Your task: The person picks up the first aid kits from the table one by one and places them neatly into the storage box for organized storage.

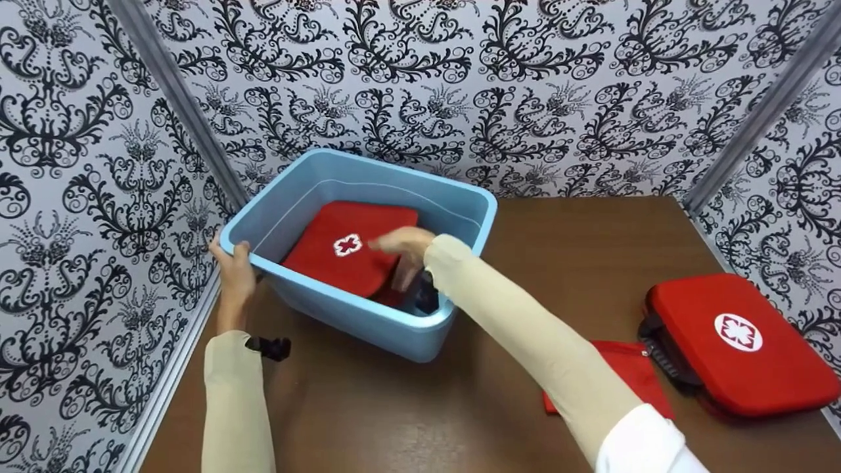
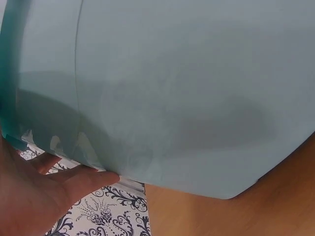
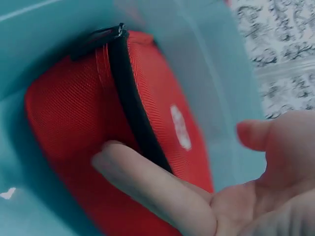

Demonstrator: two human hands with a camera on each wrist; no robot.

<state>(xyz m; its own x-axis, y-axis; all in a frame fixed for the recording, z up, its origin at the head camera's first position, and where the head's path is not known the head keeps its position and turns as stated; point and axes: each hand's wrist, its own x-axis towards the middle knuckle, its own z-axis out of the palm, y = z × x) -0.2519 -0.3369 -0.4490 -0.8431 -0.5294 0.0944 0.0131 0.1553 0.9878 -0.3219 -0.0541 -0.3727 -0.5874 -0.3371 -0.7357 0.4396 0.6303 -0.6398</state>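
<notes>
A red zipped first-aid pouch [image 1: 328, 259] with a white-edged cross emblem lies inside a light blue plastic bin [image 1: 355, 322]. My left hand [image 1: 235, 272] grips the bin at its left corner, the thumb by the rim. In the left wrist view, the fingers of the left hand [image 2: 54, 191] lie against the bin's pale blue wall [image 2: 172, 113]. My right hand [image 1: 407, 243] reaches into the bin at the pouch's right side. The right wrist view shows the right hand [image 3: 236, 196] with extended fingers beside the pouch's black zipper [image 3: 130, 93]; firm contact is unclear.
On the brown table [image 1: 565, 243], a red hard-looking first-aid case [image 1: 755, 355] with a black handle lies at the right. A flat red zipped pouch [image 1: 624, 368] sits beside it, partly behind my right sleeve. Patterned walls [image 1: 420, 85] enclose the back and sides.
</notes>
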